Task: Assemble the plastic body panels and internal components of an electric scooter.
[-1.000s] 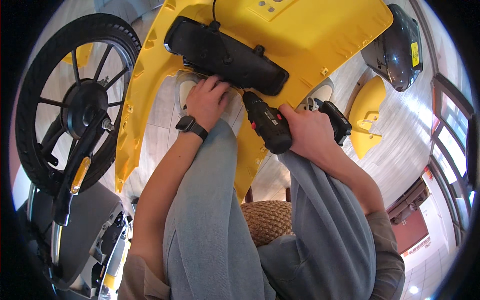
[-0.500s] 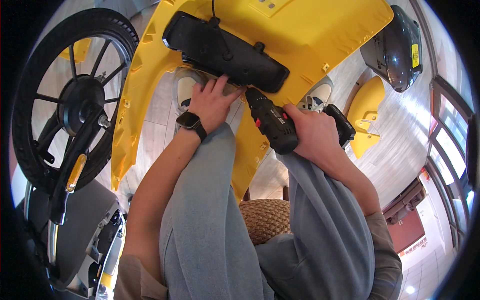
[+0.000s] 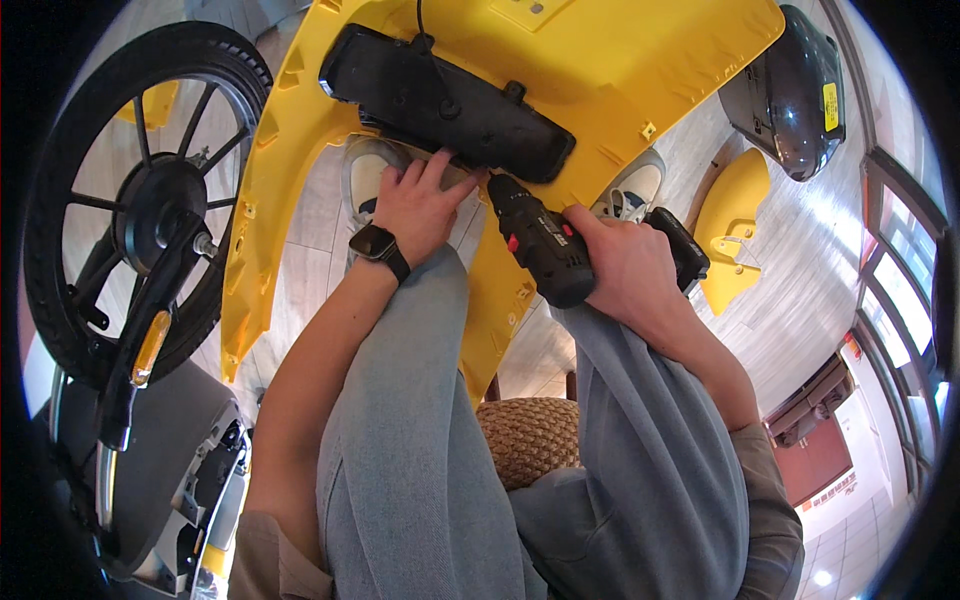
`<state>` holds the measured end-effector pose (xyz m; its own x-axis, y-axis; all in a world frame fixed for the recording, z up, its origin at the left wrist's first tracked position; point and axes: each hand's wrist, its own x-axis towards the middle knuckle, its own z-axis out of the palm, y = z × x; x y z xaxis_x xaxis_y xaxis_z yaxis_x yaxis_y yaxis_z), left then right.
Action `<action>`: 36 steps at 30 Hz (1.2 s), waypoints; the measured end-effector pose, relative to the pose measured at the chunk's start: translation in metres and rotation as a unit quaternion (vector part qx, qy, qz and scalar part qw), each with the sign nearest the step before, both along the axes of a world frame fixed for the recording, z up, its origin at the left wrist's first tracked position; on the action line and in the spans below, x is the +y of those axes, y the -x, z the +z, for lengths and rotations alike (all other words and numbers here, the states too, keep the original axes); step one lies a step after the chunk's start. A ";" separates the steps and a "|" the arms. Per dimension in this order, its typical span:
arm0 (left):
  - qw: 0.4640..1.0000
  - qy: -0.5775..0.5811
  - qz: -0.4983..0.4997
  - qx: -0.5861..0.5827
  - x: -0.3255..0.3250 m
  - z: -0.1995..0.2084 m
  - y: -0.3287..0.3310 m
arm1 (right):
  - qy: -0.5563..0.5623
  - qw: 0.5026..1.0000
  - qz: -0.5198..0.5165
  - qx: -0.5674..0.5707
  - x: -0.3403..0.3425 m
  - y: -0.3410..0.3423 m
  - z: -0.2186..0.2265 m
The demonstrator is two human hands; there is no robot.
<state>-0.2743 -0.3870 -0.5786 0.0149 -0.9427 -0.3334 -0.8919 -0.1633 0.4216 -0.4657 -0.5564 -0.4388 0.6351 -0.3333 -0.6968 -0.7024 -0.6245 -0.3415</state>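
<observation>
My right hand (image 3: 632, 262) is wrapped round the grip of a black cordless drill (image 3: 542, 245) with red buttons. Its nose points up and left, to the lower edge of a long black plastic housing (image 3: 450, 105). That housing lies on the inner side of a large yellow plastic panel (image 3: 620, 90) in front of my knees, and a thin black cable runs off it. My left hand (image 3: 418, 205), with a watch on the wrist, has its fingers spread at the housing's lower edge. The left thumb and index finger reach close to the drill's tip; whatever sits there is too small to make out.
At the left stands a black spoked wheel (image 3: 150, 205) with its fork. A glossy black case (image 3: 795, 95) and a smaller yellow panel (image 3: 735, 225) lie on the floor at the right. Under me is a woven stool (image 3: 530, 440). Grey body parts (image 3: 170, 470) fill the lower left.
The view has shifted very slightly. Both hands, the drill and the panel keep nearly the same places.
</observation>
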 end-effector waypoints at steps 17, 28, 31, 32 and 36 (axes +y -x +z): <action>1.000 0.005 0.003 0.007 0.001 0.002 -0.002 | 0.006 1.000 0.008 -0.008 0.000 -0.006 0.003; 1.000 0.005 0.017 0.021 0.002 0.002 -0.003 | 0.010 0.999 0.037 0.020 0.003 -0.016 0.001; 0.999 0.007 0.021 0.028 0.003 0.001 -0.003 | 0.014 0.999 0.041 0.021 0.004 -0.016 0.000; 0.999 0.006 0.022 0.028 0.003 0.001 -0.003 | 0.009 0.999 0.038 0.026 0.004 -0.017 0.001; 0.999 -0.002 0.022 0.031 0.002 0.001 -0.002 | 0.005 0.999 0.024 0.028 0.003 -0.015 0.001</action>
<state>-0.2721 -0.3850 -0.5777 0.0351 -0.9400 -0.3395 -0.8565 -0.2034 0.4745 -0.4507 -0.5534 -0.4382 0.6103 -0.3102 -0.7289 -0.6896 -0.6609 -0.2962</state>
